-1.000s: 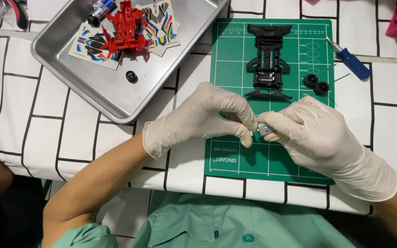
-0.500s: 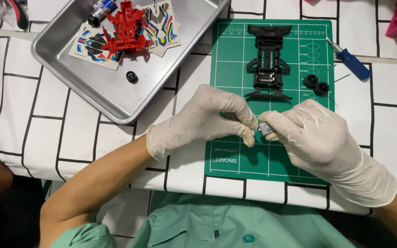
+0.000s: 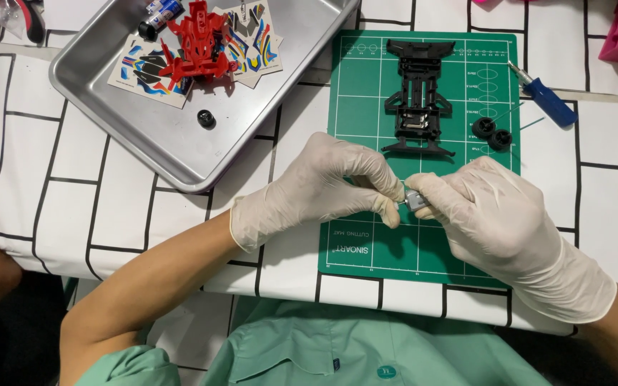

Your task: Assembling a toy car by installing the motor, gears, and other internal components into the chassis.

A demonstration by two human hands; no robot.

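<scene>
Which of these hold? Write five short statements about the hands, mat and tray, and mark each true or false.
1. Both hands wear pale gloves. True: the left hand and right hand are both gloved.
2. The hands pinch a small grey part over the green mat. True.
3. The black chassis lies in the tray. False: it lies on the mat; the tray holds a red frame and sticker sheets.
4. The blue screwdriver is held in the right hand. False: it lies on the cloth, right of the mat.
5. Two black wheels sit on the mat. True.
</scene>
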